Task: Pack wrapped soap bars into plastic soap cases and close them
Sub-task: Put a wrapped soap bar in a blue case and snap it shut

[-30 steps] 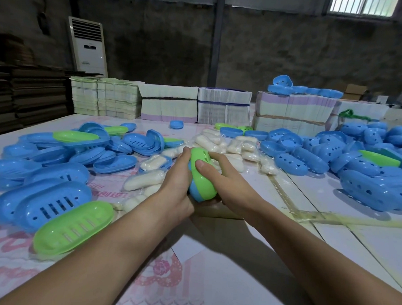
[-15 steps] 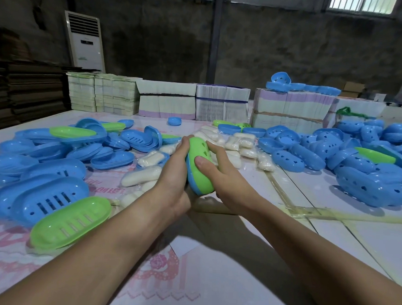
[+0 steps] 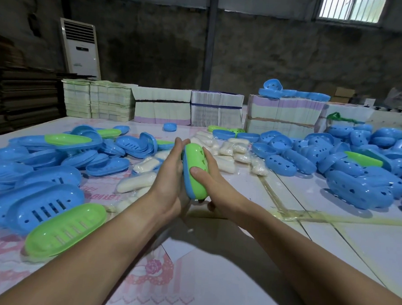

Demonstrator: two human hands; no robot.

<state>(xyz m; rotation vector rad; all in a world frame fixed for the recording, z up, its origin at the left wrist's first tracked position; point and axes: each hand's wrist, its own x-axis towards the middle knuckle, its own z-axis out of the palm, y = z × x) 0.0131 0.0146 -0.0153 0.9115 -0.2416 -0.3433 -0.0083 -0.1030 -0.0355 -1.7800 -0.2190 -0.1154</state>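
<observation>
Both hands' grip clasps the upright green-and-blue soap case (image 3: 195,173) between palms.

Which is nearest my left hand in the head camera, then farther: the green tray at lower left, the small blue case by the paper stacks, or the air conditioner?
1. Green tray, near left.
2. Small blue case, ahead.
3. Air conditioner, far left wall.

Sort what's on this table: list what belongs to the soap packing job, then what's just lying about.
Belongs to the job:
green and blue case, gripped between left hand and right hand
wrapped soap bars
loose case halves
closed blue cases

Just lying about:
bundled paper stacks
air conditioner
</observation>
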